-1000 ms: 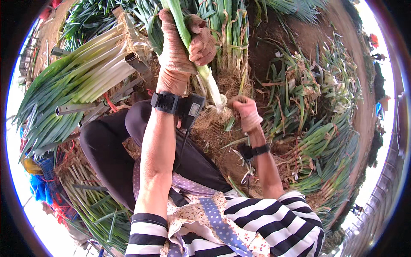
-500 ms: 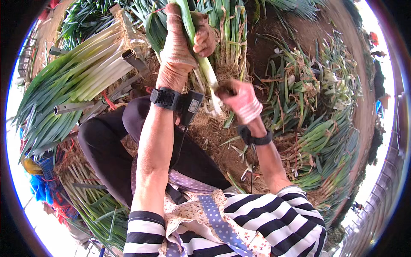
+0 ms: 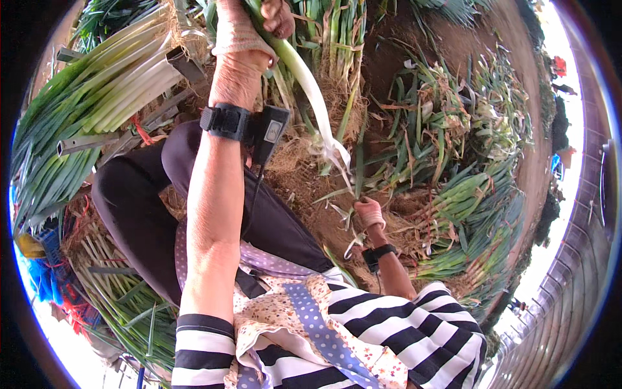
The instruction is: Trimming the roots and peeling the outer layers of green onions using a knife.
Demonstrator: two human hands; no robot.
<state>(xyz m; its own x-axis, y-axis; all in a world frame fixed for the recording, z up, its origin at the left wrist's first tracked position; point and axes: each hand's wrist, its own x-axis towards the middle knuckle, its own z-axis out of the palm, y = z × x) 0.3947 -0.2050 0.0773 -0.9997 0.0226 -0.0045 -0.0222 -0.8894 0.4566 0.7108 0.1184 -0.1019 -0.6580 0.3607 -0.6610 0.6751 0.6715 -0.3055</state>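
A long leek [image 3: 303, 72] slants down from the top of the view, its white end pointing at the ground. My left hand [image 3: 241, 31], in a worn pale glove with bare fingertips, is wrapped round its green upper part. At the white end, a thin strip of outer leaf [image 3: 343, 167] hangs partly peeled away. My right hand [image 3: 369, 212], lower and to the right, pinches the far end of that strip, which is stretched between hand and leek. Black straps circle both my wrists, and a small dark box is fixed beside the left one.
Cleaned leeks [image 3: 123, 94] lie stacked at left on a metal frame [image 3: 184, 63]. Rooted leeks [image 3: 334, 48] stand bundled ahead. Discarded leaves [image 3: 447, 120] cover the ground at right, above more leeks [image 3: 483, 214]. Another leek pile [image 3: 120, 285] sits at lower left, near a blue crate [image 3: 48, 245].
My right hand has pulled down and away from the leek's white end, drawing the leaf strip with it. My left hand and the leek have shifted up and left in view.
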